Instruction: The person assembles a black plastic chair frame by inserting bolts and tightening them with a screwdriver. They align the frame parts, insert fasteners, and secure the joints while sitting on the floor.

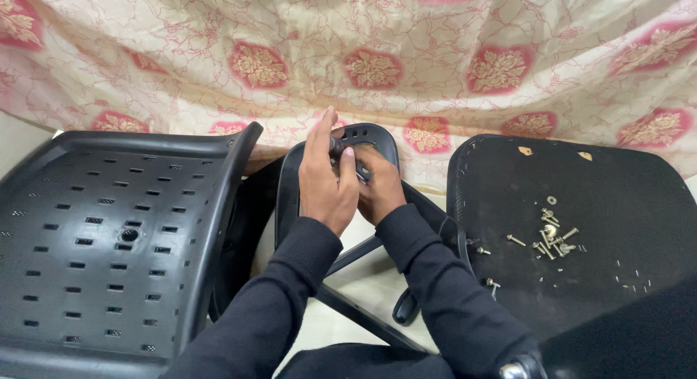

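Your left hand (324, 177) and right hand (376, 181) close together around a dark screwdriver handle (337, 145), steadying it against the curved black chair part (367, 134).

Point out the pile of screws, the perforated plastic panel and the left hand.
pile of screws (553, 237), head view, middle of the heap.
perforated plastic panel (109, 234), head view, its slotted face.
left hand (325, 181), head view, back of the hand.

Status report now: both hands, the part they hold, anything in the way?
Left hand and right hand both closed around a dark tool handle on the black plastic part. Loose screws lie apart, on the black seat pad. Nothing blocking.
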